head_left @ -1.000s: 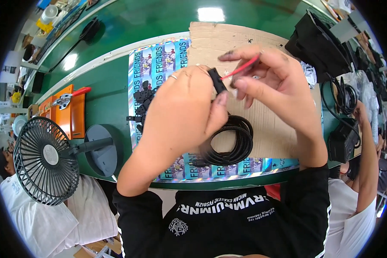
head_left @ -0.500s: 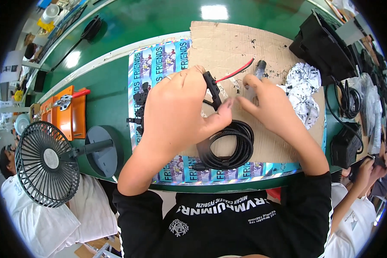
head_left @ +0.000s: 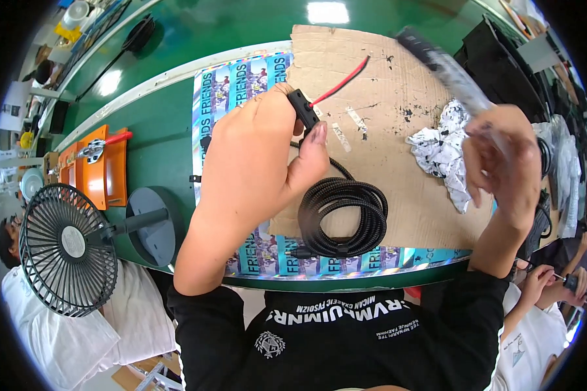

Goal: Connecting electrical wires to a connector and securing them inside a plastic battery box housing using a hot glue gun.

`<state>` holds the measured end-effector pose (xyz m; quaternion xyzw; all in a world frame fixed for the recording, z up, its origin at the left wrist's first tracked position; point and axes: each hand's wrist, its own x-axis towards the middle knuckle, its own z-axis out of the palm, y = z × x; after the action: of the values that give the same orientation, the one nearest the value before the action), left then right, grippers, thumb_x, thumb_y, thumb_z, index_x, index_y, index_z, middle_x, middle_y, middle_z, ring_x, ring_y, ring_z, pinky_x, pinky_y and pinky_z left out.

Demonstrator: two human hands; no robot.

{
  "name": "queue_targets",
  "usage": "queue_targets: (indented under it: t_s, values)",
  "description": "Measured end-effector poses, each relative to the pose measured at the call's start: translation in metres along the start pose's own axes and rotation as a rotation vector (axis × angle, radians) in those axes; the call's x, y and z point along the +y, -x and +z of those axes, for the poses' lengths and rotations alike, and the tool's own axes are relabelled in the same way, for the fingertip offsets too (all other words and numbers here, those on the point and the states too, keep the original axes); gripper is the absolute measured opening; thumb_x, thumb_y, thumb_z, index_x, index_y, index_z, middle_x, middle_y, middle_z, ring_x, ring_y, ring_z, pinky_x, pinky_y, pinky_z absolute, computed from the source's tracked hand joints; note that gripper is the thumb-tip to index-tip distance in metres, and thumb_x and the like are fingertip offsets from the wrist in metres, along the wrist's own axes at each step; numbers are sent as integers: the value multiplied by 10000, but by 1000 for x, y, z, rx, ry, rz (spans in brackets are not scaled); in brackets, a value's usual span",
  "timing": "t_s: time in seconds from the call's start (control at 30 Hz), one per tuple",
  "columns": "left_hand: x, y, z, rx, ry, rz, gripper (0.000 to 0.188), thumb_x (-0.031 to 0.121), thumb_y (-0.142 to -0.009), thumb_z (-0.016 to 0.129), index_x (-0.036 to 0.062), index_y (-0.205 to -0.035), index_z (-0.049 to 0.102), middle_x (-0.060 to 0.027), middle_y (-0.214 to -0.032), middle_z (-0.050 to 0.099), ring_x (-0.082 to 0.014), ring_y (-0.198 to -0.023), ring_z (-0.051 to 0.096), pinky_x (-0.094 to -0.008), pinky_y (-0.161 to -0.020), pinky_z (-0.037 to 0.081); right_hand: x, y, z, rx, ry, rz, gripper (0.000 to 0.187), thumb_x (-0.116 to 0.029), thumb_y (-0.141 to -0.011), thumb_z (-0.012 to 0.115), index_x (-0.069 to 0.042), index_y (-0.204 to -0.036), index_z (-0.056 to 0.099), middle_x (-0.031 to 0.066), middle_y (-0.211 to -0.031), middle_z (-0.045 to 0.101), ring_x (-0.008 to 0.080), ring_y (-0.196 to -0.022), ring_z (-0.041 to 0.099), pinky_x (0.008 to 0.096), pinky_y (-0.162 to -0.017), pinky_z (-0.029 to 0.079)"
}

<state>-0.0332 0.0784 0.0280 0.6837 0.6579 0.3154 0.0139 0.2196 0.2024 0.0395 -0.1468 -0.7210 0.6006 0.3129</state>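
Note:
My left hand (head_left: pixel 261 153) grips a small black connector block (head_left: pixel 303 109) between thumb and fingers, with a red wire (head_left: pixel 339 83) sticking out toward the upper right. A black braided cable runs from it down to a coil (head_left: pixel 343 215) lying on the brown cardboard sheet (head_left: pixel 372 58). My right hand (head_left: pixel 502 163) is raised at the right and holds a long dark soldering-iron-like tool (head_left: pixel 447 68), blurred, its tip pointing up and left, well apart from the connector.
A crumpled white-and-black rag (head_left: pixel 442 148) lies on the cardboard at the right. A small black desk fan (head_left: pixel 68 244) stands at the left, with an orange tray (head_left: pixel 98 166) behind it. Black bags (head_left: pixel 502 62) fill the far right. Another person's hand (head_left: pixel 541 277) works at lower right.
My right hand let go of the red wire, moved right and came up holding the long dark tool. The left hand kept the connector block and turned slightly.

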Motion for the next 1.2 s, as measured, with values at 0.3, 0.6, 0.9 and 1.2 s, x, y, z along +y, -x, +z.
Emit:
queue_targets:
  t_s: [0.3, 0.6, 0.9, 1.2]
  values:
    - [0, 2, 3, 12, 129, 39, 160, 74, -787, 610, -23, -812, 486, -137, -676, 500, -280, -576, 518, -338, -528, 425, -10, 31, 15, 225, 300, -289, 666, -486, -925, 148, -69, -594, 547, 300, -857, 608, 282, -583, 551, 370, -540, 428]
    - [9, 4, -3, -56, -63, 84, 218, 120, -723, 645, -25, -824, 518, -133, -707, 549, -303, -675, 584, -383, -621, 470, 7, 21, 28, -168, 357, -322, 613, -419, -943, 184, -122, -617, 611, 217, -791, 587, 271, -572, 491, 366, -566, 355]
    - [10, 5, -2, -52, -114, 85, 242, 134, -723, 638, -32, -862, 530, -129, -732, 559, -287, -683, 595, -361, -612, 477, 11, 29, 34, -139, 448, -260, 674, -409, -981, 139, -123, -606, 620, 245, -953, 626, 313, -672, 565, 370, -649, 412]
    - [11, 7, 3, -55, -162, 82, 265, 161, -728, 637, -37, -871, 534, -121, -725, 558, -284, -666, 599, -351, -595, 481, 9, 32, 36, -97, 504, -227, 708, -394, -991, 91, -139, -567, 597, 216, -935, 641, 315, -690, 574, 375, -685, 430]
